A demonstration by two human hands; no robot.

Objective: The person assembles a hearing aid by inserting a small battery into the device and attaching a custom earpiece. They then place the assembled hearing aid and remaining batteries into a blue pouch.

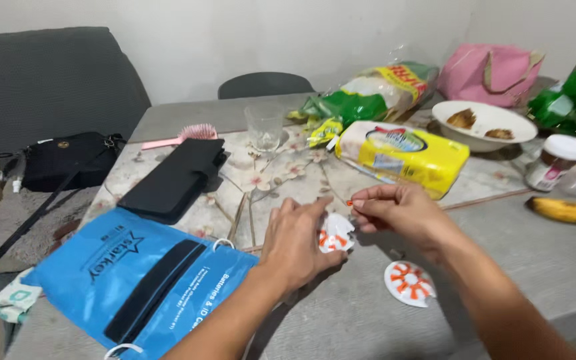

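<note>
Bare table (501, 267) lies open near and right; blue pouch (135, 280) crowds the near-left edge | left hand (298, 243) palm-down, fingers closed around a white-and-orange battery card (336, 233) at centre | right hand (395, 208) raised, grip pinched on a small orange tab (350, 203) | second round card (409, 283) flat just right.

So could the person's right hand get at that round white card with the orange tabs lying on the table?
Probably yes. The round card lies bare on the table just below the right hand, with nothing between them, though the fingers already pinch a small orange tab.
</note>
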